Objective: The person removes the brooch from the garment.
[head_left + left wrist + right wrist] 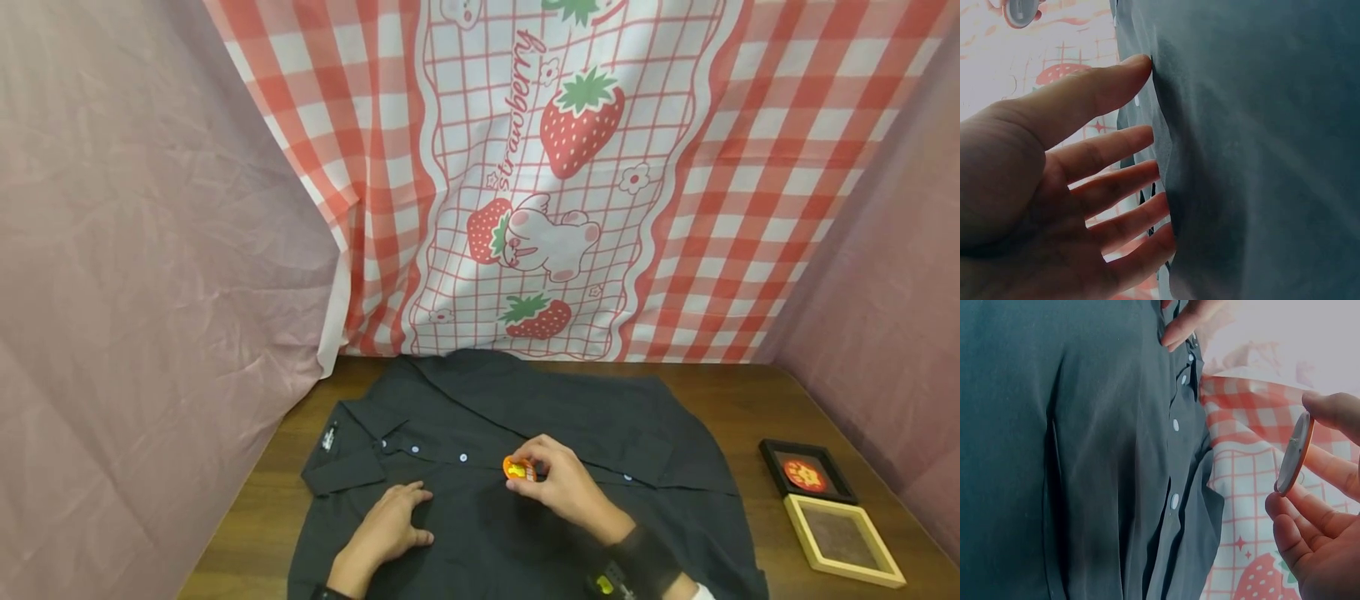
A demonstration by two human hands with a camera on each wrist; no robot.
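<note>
Black shirt [525,467] spread flat, lower centre of frame. Left hand [390,525] flat on shirt, fingers apart. Right hand [566,487] pinching orange badge [518,469] over button placket, not yet pinned on. Second badge in black frame [806,472], lower right, untouched.

Left hand [390,527] lies flat, palm down, fingers straight and slightly spread, pointing forward and right; thumb out to the side. Left wrist view: fingertips [1141,62] pressed against a surface, palm lifted a little. Right hand [558,483] is raised just ahead and right of the left, fingers curled, thumb and fingertips [1329,409] pinching something small and held edge-on. Right wrist wears a dark band. Both forearms come in from the bottom edge, hands near each other, not touching.
</note>
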